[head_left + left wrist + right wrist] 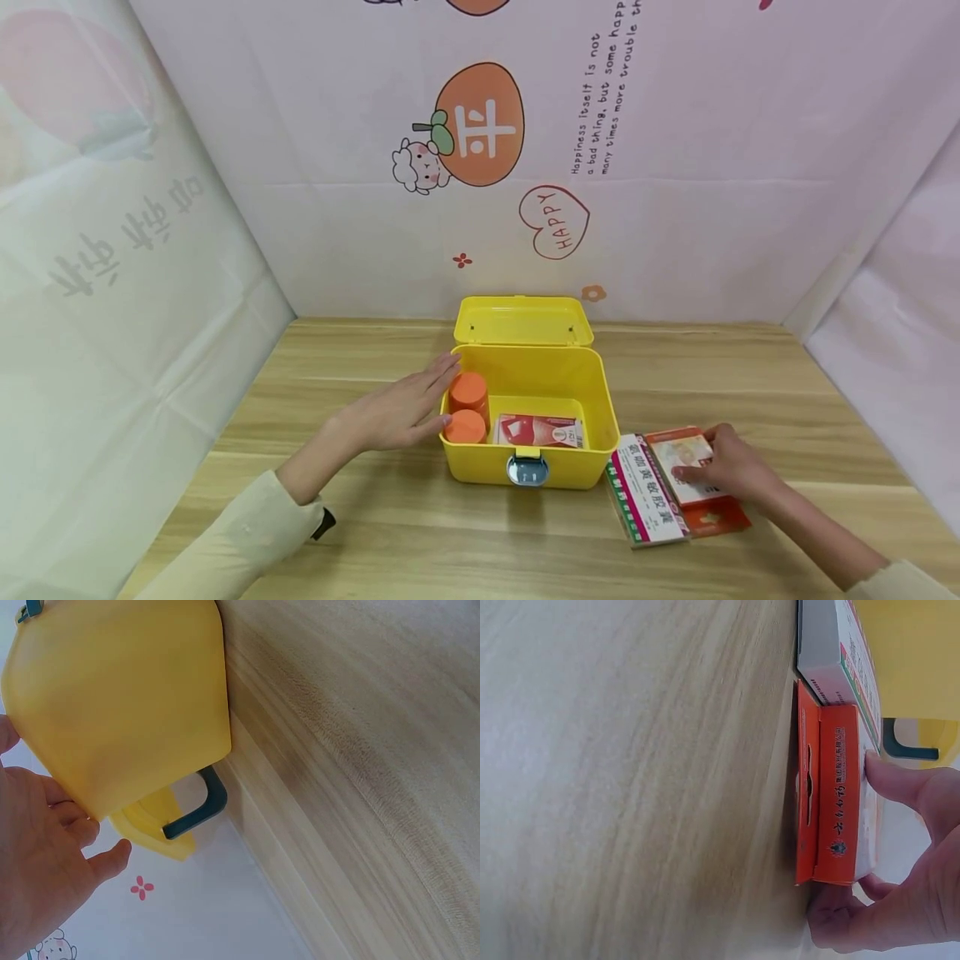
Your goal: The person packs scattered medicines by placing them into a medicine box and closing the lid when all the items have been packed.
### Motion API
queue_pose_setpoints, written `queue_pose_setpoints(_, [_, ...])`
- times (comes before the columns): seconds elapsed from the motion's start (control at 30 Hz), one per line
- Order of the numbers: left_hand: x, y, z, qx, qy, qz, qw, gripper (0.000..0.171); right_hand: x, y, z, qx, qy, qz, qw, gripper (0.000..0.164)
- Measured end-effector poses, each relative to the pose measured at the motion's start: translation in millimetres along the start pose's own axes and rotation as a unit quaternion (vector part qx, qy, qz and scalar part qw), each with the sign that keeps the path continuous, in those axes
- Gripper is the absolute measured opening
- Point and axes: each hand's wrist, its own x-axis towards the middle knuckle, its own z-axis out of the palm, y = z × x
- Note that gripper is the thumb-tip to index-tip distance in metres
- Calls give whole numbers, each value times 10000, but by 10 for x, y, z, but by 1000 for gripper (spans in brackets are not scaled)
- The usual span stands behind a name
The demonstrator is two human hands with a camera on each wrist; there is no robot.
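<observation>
A yellow lidded box point(480, 468) stands with its lid point(525, 321) tipped back. My left hand point(393, 410) rests against its left rim with the fingers extended; in the left wrist view the fingertips lie along the edge of the yellow wall. Inside stand two bottles with orange caps point(469, 390), and a red-and-white carton point(534, 431) lies beside them. To the right, my right hand point(735, 468) grips an orange-and-white medicine box point(838, 787), thumb on its top face and fingers on the far side. A white medicine box point(649, 492) with magenta and green stripes lies directly to its left.
A wooden tabletop point(360, 533) carries everything, with printed white cloth point(337, 242) behind and at both sides. The yellow box has a dark latch point(527, 472) in front and a dark green handle point(214, 802). An orange flap point(805, 817) sticks out from the medicine box.
</observation>
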Motion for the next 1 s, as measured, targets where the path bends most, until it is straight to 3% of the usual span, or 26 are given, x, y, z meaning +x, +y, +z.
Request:
queue_pose_setpoints(0.43, [-3, -8, 4, 31, 18, 42, 10000, 80, 32, -19, -19, 459, -322, 288, 9980, 91])
queue_pose_setpoints(0.67, [6, -22, 17, 103, -6, 12, 9999, 80, 30, 1, -138, 1838, -820, 581, 9778, 75])
queue_pose_setpoints(1.0, [7, -10, 2, 96, -31, -16, 9999, 80, 33, 110, -279, 2482, -1280, 315, 9597, 62])
